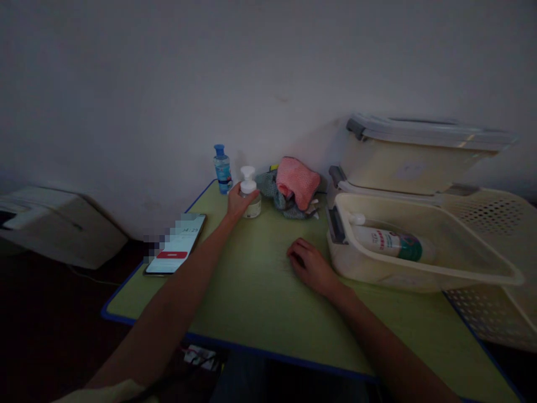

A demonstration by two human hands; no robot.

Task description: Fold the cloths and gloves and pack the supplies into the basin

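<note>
My left hand (239,204) is closed around a clear bottle with a white pump top (248,186), standing near the back of the green table (251,291). Just behind and left of that hand is a blue bottle (222,170), upright. My right hand (311,266) rests on the tabletop with fingers loosely curled and a gap at the thumb; nothing shows in it. To its right sits a cream plastic bin (377,271). A white bottle with a green and purple label (388,242) lies on its side inside the bin.
Crumpled pink and grey cloths (297,182) lie against the wall. A phone (178,246) with a lit screen is at the left edge. A lidded storage box (390,162) stands behind the bin, beside a perforated basket (495,313). A white box-shaped object (71,224) is left of the table.
</note>
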